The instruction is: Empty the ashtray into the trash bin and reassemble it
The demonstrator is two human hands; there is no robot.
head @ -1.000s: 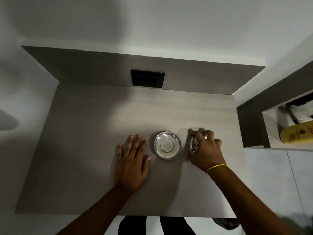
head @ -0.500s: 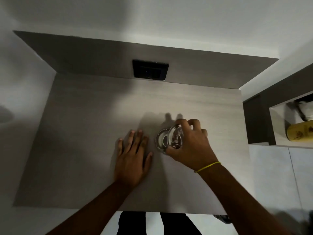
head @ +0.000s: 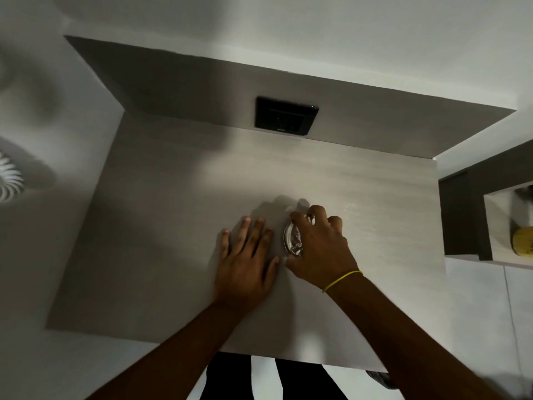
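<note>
left hand (head: 245, 264) lies flat on the shelf (head: 161, 255), fingers spread, holding nothing | shiny ashtray (head: 292, 241) sits on the shelf just right of that hand | right hand (head: 320, 246) covers the ashtray, fingers curled around it | yellow bottle (head: 523, 241) in a nook far right

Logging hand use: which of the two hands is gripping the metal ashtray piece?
The right hand, the one with the yellow wrist band, is closed over the ashtray piece. The left hand lies flat on the counter, holding nothing.
</note>
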